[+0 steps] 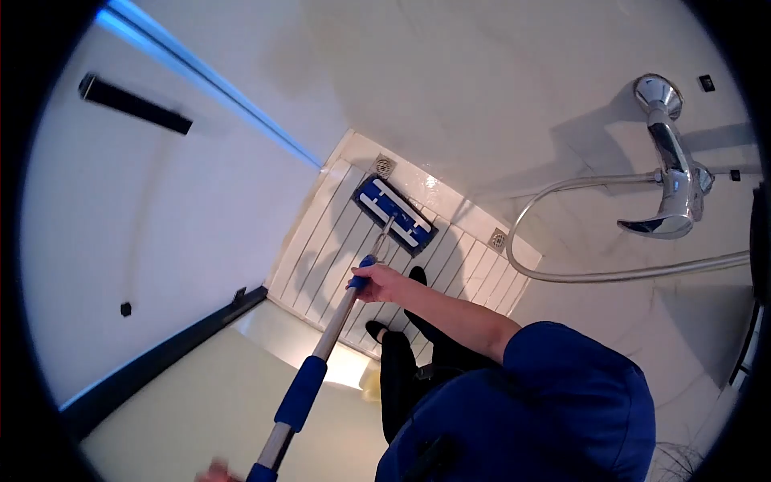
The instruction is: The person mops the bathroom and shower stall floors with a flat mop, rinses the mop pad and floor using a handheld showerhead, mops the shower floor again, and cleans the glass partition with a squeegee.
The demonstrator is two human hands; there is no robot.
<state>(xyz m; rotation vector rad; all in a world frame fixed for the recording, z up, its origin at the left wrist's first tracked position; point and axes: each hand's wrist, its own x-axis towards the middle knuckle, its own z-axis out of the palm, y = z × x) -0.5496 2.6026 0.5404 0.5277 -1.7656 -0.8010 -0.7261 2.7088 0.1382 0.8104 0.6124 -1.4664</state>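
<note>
A flat mop with a blue and white head (395, 215) lies on the slatted shower floor, close to a square drain. Its metal pole (333, 329) runs down and left across the view, with blue foam sleeves. My right hand (374, 284) is wrapped round the blue grip low on the pole, near the mop head. At the bottom edge, my left hand (218, 472) is blurred and partly cut off, beside the upper end of the pole; its fingers cannot be made out.
A chrome shower tap (673, 173) with a looping metal hose (554, 275) is on the right wall. A black handle (136, 103) is on the panel at left. Two floor drains (384, 165) line the wall edge. My black shoes stand on the slats.
</note>
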